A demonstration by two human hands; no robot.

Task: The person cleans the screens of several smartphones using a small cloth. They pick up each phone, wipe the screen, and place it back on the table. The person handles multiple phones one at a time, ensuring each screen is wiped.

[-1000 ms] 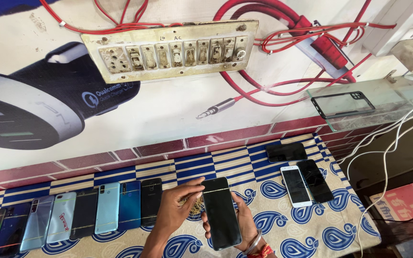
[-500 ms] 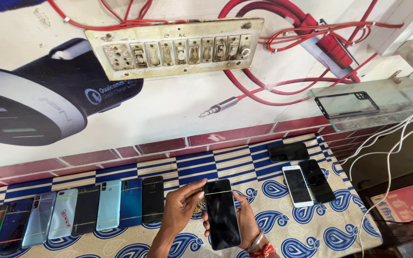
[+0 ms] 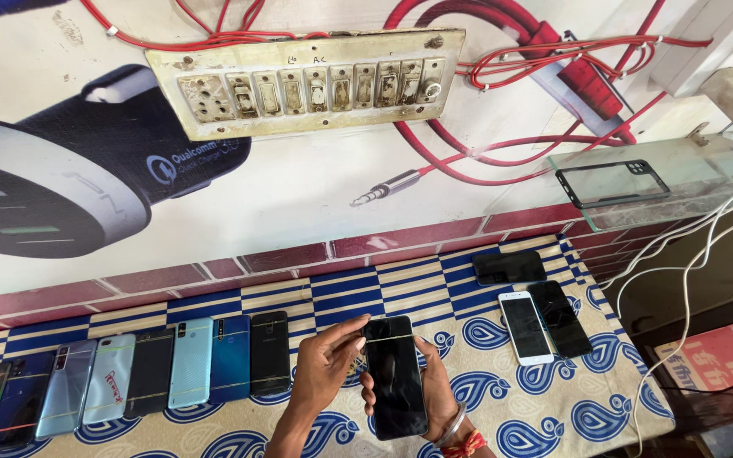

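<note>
Gripping a black smartphone from behind, the right hand holds it screen-up above the patterned tablecloth. Left hand pinches its upper-left edge, beside a phone row.

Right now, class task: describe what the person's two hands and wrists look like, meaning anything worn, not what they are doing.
Both hands are bare, with no gloves or sleeves in view. The left hand shows no ring, band or watch on its visible part. The right hand has a thin silver bangle at the wrist, and below it a red and orange thread band.
</note>
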